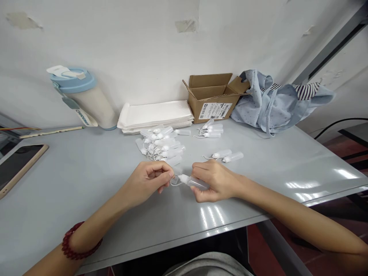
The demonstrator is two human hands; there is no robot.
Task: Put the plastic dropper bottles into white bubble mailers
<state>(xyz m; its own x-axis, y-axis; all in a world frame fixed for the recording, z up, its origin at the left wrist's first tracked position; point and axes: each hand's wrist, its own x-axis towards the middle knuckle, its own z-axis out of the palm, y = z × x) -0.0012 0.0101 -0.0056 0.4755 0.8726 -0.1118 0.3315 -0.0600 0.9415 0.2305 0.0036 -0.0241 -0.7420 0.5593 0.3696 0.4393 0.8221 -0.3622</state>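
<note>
Between my hands is a small translucent squeeze bottle with a white nozzle that points left. The fingers of my right hand wrap around its body. Thumb and forefinger of my left hand pinch something tiny at the nozzle's tip, perhaps a thin needle or cap; my fingertips hide most of it. A thin white strap loops below the nozzle. Just beyond my left hand lies a heap of similar bottles. Past my right hand, two more bottles lie side by side, with a small group farther back.
Along the wall stand a tumbler with a blue lid, a stack of white packets, an open cardboard box and a blue cloth bag. A phone lies at the left. The grey table's front edge runs near me.
</note>
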